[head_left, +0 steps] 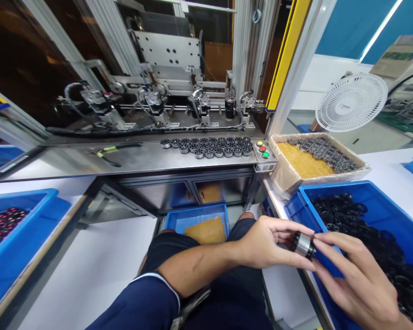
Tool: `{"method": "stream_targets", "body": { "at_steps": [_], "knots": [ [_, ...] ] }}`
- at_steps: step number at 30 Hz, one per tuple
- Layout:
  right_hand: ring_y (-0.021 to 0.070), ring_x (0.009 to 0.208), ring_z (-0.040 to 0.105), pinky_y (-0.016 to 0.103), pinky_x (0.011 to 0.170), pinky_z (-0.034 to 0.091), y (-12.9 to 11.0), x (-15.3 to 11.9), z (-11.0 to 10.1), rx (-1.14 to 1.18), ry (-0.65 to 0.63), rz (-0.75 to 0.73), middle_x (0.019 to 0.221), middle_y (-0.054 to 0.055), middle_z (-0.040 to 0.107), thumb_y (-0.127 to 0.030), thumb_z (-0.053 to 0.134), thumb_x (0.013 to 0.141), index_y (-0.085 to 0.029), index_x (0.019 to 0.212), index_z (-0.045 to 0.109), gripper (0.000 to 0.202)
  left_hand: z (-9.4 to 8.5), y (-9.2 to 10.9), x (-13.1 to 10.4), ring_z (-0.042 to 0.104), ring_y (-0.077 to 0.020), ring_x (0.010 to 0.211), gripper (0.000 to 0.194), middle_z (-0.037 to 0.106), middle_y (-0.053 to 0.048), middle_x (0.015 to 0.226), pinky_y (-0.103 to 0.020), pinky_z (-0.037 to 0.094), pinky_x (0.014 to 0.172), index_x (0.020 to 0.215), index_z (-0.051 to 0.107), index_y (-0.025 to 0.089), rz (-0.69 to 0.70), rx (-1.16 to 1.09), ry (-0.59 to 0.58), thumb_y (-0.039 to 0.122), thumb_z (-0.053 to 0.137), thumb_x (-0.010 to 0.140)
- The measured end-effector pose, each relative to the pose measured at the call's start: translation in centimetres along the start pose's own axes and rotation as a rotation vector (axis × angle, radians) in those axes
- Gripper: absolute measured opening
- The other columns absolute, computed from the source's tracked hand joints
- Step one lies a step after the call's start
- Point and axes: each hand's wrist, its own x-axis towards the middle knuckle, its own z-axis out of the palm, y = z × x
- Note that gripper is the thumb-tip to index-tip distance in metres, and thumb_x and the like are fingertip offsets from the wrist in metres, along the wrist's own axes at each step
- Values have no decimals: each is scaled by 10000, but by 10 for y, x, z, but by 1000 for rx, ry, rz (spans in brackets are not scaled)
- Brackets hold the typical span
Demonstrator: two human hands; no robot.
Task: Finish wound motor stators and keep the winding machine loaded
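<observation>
A short cylindrical part [303, 244], which looks like a motor stator core, has a silver metal band and black toothed ends. My left hand [266, 243] wraps thumb and fingers around it. From the other side, my right hand [353, 270] presses fingertips to its right-hand black end. Both hands are over the near edge of a blue bin [337, 185] heaped with black plastic rings [375, 238]. On the steel ledge [141, 162], several similar black-and-silver cores [209, 147] stand in rows.
A plastic-lined box [287, 176] of grey cores sits behind the bin. Pliers [115, 149] lie on the ledge, and a button box [265, 156] is at its right end. Machine fixtures [154, 103] stand behind. Another blue bin [44, 201] is at left, and a white fan [351, 101] at right.
</observation>
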Motion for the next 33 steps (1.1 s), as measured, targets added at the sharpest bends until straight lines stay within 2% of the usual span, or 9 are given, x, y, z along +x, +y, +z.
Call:
{"method": "stream_targets", "body": {
  "at_steps": [3,13,19,23,29,33],
  "knots": [
    [231,1100,588,375,948,501,-1,0,-1,11,-25,-14,1138,147,618,29,671,861,-59,1217,621,370,1,1,0,732,-247,985,807,777,-96,1006,-458,516,1056,1118,743,119,-6,-3,6,251,993,363],
    [254,1062,595,400,923,507,3,-1,-3,-27,-36,-45,1104,171,623,-61,737,852,-10,1204,603,380,1,1,0,718,-196,894,811,767,-81,952,-401,531,983,1102,751,119,-54,-81,-14,215,996,335],
    [233,1093,597,375,940,514,0,2,-4,6,-29,-25,1135,142,620,-5,667,880,-71,1244,605,375,1,1,0,715,-197,889,826,762,-82,946,-441,528,1014,1113,747,120,-37,-40,-4,257,997,338],
    [242,1072,606,379,925,518,0,1,-7,-3,-41,-39,1117,150,630,-12,703,854,-48,1269,599,429,0,0,0,712,-193,861,853,764,-97,963,-441,536,994,1144,732,108,-55,-5,-8,288,994,353],
    [261,1088,610,395,893,543,5,-3,-6,12,-83,-51,1137,157,624,-4,724,829,-75,1365,560,565,-3,0,-2,696,-173,831,840,761,-78,929,-418,534,972,1112,747,118,-111,-23,9,224,997,317],
    [251,1049,624,386,850,565,7,-6,-5,-32,-77,-53,1104,145,633,-49,701,866,-105,1371,564,526,-1,2,-3,698,-185,855,833,757,-65,927,-413,526,974,1109,746,118,-138,-2,3,240,996,324]
  ]
}}
